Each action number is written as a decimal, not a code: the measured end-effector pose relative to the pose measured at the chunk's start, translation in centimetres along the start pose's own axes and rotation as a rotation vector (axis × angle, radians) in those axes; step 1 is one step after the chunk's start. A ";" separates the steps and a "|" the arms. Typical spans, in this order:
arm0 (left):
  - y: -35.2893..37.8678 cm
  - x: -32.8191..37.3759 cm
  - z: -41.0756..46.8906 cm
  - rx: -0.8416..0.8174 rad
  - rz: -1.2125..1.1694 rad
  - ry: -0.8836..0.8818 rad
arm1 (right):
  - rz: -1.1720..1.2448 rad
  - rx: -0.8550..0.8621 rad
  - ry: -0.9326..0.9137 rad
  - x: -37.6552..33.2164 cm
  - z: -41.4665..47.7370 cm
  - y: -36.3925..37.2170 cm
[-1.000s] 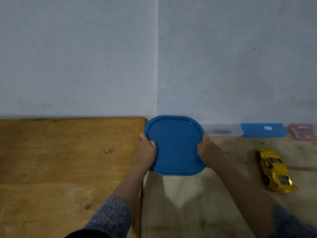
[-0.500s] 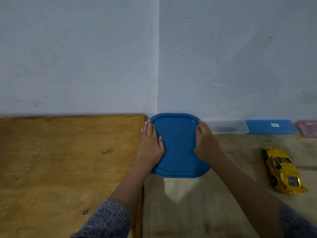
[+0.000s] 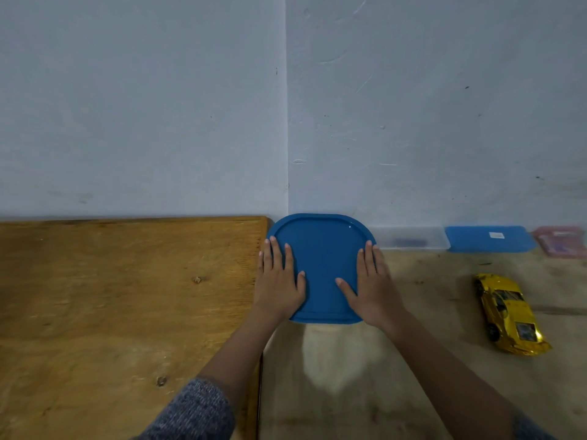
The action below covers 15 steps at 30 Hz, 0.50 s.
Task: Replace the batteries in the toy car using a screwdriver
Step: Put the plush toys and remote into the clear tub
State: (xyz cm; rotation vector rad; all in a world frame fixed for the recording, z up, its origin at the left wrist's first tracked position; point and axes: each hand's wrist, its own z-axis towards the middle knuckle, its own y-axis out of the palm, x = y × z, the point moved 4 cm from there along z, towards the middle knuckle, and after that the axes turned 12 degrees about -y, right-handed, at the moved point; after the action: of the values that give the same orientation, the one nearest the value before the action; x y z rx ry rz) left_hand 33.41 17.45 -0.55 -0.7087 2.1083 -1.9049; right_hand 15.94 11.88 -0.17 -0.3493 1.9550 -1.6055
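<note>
- Far centre, by wall: left hand (image 3: 279,284) & right hand (image 3: 371,287) spread flat, fingers straight, pressing blue lid (image 3: 320,268).
- Well to right, on table (image 3: 428,296): toy car (image 3: 508,315), untouched.
- Step: prob. box prep; no screwdriver in view.
- Next: find screwdriver, flip toy car.

I watch through a single wide-angle camera worn on the person's head, looking forward and down along both forearms at close range, so the left hand (image 3: 279,281) and right hand (image 3: 374,287), flat on the blue lid (image 3: 320,265), sit just below frame centre. The lens faces squarely into a wall corner (image 3: 286,122) that fills the upper half, with the wooden board (image 3: 127,296) at lower left and the yellow toy car (image 3: 508,312) and flat boxes (image 3: 489,239) near the right edge.
</note>
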 end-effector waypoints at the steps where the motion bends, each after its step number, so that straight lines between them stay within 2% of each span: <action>1: 0.1 0.0 0.0 0.013 -0.001 0.009 | -0.020 -0.001 -0.001 0.1 0.1 0.1; 8: 0.2 0.2 0.1 -0.001 0.018 -0.012 | -0.028 -0.082 -0.032 0.5 0.4 -0.1; 13: -1.1 1.3 -0.9 -0.071 0.098 -0.065 | 0.183 -0.209 -0.125 1.8 -0.5 -3.1; 15: -1.8 2.2 -1.5 -0.101 0.050 -0.074 | 0.285 -0.171 -0.143 2.5 -0.8 -4.4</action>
State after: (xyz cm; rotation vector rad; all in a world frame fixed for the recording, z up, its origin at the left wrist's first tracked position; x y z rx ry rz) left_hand 31.17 17.59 1.82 -0.7288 2.1678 -1.7299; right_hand 12.74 10.10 3.44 -0.2327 1.9370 -1.2063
